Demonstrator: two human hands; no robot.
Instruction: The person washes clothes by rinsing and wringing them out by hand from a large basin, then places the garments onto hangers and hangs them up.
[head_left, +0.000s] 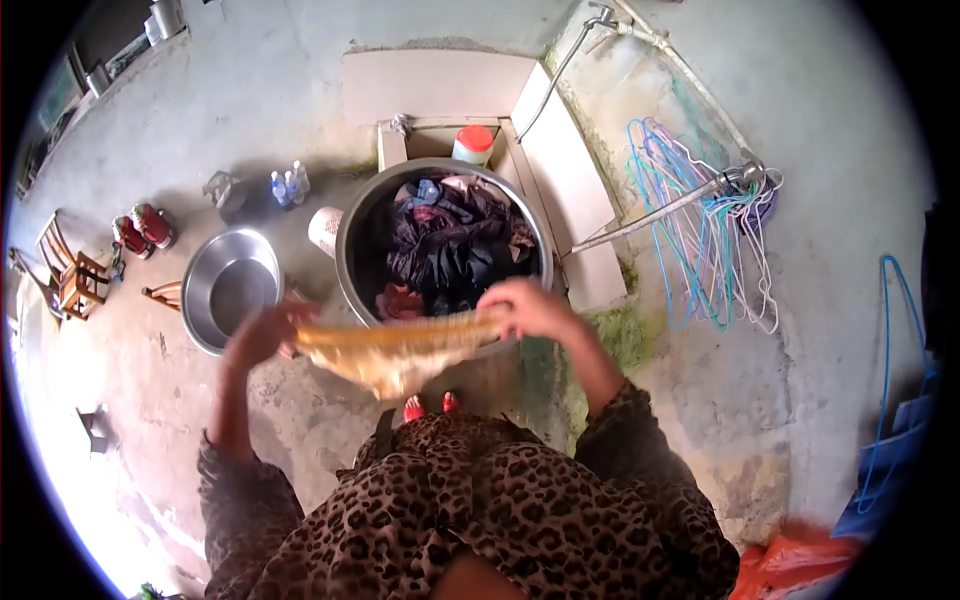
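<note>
A yellow-tan piece of clothing [395, 355], perhaps underwear, is stretched between my two hands, its upper edge pulled nearly straight and its lower part hanging to a point. My left hand [270, 330] grips the left end, somewhat blurred. At the other end, my right hand [530, 310] pinches the edge with its fingers. Just beyond the cloth stands a large metal basin [345, 245] full of dark, crumpled clothes [450, 240]. The garment overlaps the basin's near rim in view.
A smaller metal basin [232, 285] sits at the left. Hangers [700, 230] hang from a pipe [650, 205] at the right. Behind the large basin is a red-lidded tub [473, 145]. Bottles [290, 185], red shoes [145, 230] and a wooden chair [75, 270] are farther left.
</note>
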